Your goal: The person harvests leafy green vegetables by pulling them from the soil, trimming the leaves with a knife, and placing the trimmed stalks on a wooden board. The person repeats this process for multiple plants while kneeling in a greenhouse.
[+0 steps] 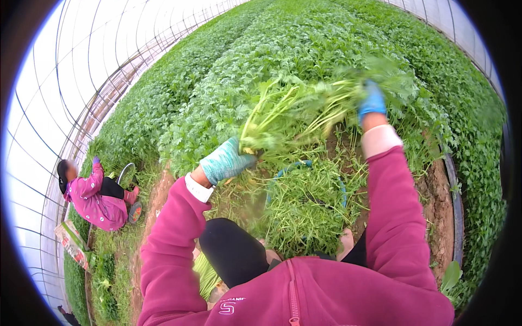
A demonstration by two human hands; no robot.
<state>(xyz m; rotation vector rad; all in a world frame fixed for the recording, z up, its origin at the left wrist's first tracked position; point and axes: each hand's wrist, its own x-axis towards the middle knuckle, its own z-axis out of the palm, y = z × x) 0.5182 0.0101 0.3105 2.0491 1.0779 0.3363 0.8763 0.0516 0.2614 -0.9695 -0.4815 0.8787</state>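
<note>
My left hand point(226, 160), in a teal knitted glove, grips a bunch of leafy greens point(265, 118) by the pale stem bases. Those stems rise up and to the right from the fist. Farther right, my right hand point(372, 100) wears a blue glove and is blurred. It is closed around the stems of more greens point(340, 95), near their leafy tops. Where the two lots of greens meet, I cannot tell them apart. Below them, between my legs, loose cut greens point(306, 220) heap over a container with a blue rim point(343, 193).
Dense rows of the growing crop point(301, 40) spread ahead. A co-worker point(98, 195) sits low at the left, near a printed bag point(73, 244). A dark pipe or hose point(453, 195) edges the soil ridge point(438, 203) on the right. Greenhouse film point(77, 53) curves up at the left.
</note>
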